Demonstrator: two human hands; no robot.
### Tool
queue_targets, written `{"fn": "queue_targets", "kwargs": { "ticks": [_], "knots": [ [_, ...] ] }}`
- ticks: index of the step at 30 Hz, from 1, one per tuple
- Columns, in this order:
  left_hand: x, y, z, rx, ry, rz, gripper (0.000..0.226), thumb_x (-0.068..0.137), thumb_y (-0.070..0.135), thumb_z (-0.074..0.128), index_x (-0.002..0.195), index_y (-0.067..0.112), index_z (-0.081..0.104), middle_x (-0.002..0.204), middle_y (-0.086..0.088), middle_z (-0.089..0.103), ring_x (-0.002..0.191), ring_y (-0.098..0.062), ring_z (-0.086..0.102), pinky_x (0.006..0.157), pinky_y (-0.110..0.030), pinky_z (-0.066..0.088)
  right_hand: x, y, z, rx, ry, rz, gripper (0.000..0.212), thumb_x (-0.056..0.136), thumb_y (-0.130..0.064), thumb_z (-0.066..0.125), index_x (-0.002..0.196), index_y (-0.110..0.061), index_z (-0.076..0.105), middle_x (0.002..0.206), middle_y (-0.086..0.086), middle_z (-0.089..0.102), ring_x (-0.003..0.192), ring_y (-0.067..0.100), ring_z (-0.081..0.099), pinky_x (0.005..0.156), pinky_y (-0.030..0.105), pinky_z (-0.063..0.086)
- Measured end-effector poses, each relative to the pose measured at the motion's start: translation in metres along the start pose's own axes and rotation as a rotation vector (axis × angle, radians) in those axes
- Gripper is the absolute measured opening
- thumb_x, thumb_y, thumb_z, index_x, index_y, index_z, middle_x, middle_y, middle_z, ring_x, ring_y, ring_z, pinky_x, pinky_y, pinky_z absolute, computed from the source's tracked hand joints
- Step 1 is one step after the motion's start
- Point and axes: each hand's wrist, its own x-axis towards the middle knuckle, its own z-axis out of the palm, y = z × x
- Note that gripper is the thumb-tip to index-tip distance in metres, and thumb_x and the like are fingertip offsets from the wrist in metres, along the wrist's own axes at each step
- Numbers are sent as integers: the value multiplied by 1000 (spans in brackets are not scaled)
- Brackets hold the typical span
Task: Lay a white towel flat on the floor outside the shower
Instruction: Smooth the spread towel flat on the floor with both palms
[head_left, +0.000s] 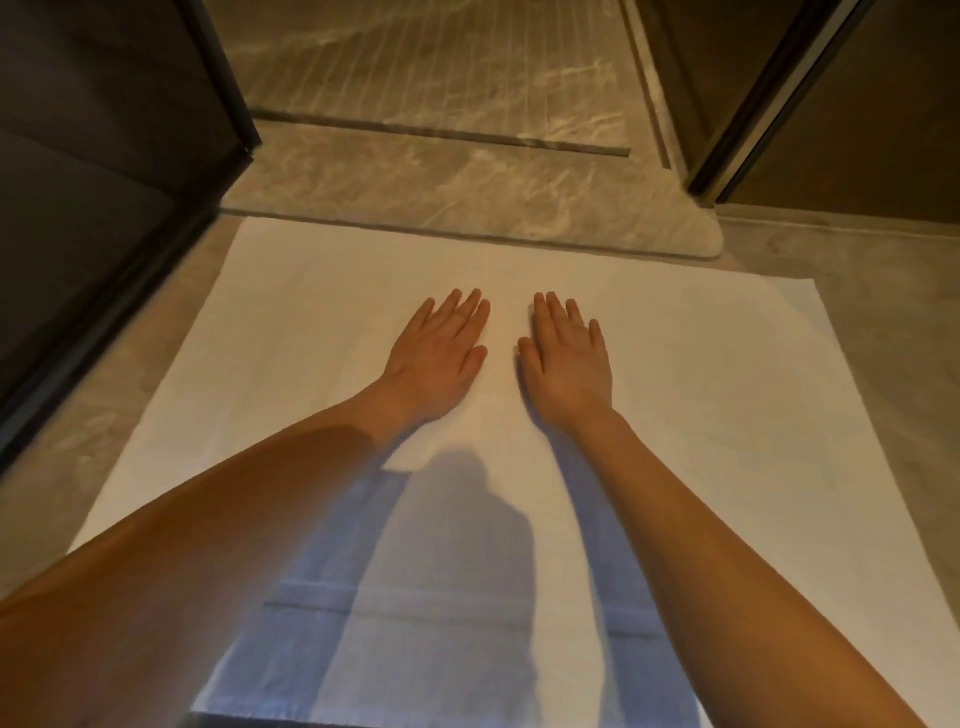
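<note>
STEP: final smoothing | HANDS: left hand (439, 345) and right hand (569, 353) flat, fingers straight, pressing white towel (727, 395) beneath | NEXT: likely sweep palms outward toward edges.

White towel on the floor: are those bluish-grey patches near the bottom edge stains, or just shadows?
Head view: shadows, not stains; the white rectangular cloth towel seems lit from behind the person, whose outline falls on it in bluish shapes. Head view: the left hand and right hand lie flat on it, evenly lit.
</note>
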Motion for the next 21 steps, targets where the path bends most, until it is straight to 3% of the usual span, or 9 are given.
{"fn": "queue_targets", "kwargs": {
  "ticks": [6,14,18,21],
  "knots": [
    [6,-26,15,-24,16,-34,58,103,39,17,156,20,8,164,4,5,150,-11,0,121,-35,-2,4,48,7,-44,-17,22,60,102,-44,15,157,-21,9,165,-2,9,151,19,2,122,39,2],
    [-2,-11,-9,103,-62,-42,62,102,41,16,156,14,4,165,-5,2,151,-19,-1,120,-41,-6,0,33,-6,-65,-100,88,59,104,-39,17,157,-18,4,165,0,2,151,19,-2,122,41,1],
    [-76,40,3,-40,104,155,60,99,36,28,154,13,21,162,-7,21,150,-21,12,121,-43,2,-63,-13,1,159,8,64,60,102,-38,20,156,-11,16,164,7,14,151,24,7,121,40,4],
    [-128,50,24,-151,101,188,55,101,30,35,151,9,30,160,-8,27,150,-20,15,121,-45,11,-124,-35,21,42,-28,-22,59,102,-39,21,156,-16,17,164,2,15,151,21,7,121,40,3]
  ]
}}
